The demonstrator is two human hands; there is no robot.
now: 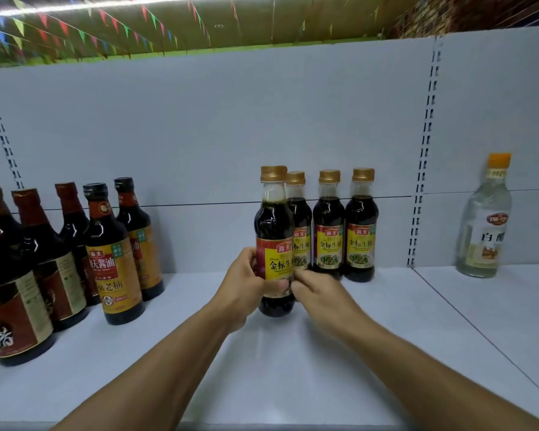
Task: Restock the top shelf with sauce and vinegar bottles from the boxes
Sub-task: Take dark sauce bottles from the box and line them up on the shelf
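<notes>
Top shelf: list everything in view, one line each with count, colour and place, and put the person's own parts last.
gold-capped soy sauce bottles: four, dark with yellow-red labels, mid shelf; three in a row at the back panel, one in front held by both hands.
dark sauce bottles: at least six, dark glass, red or black caps, red and yellow labels, clustered at the left.
white vinegar bottle: one, clear with an orange cap, alone at the right.
shelf: one, white, with a white back panel.
pennant strings: several, multicoloured, under the ceiling.
left hand: one, fingers round the front bottle's left side.
right hand: one, fingers on the same bottle's lower right.
</notes>
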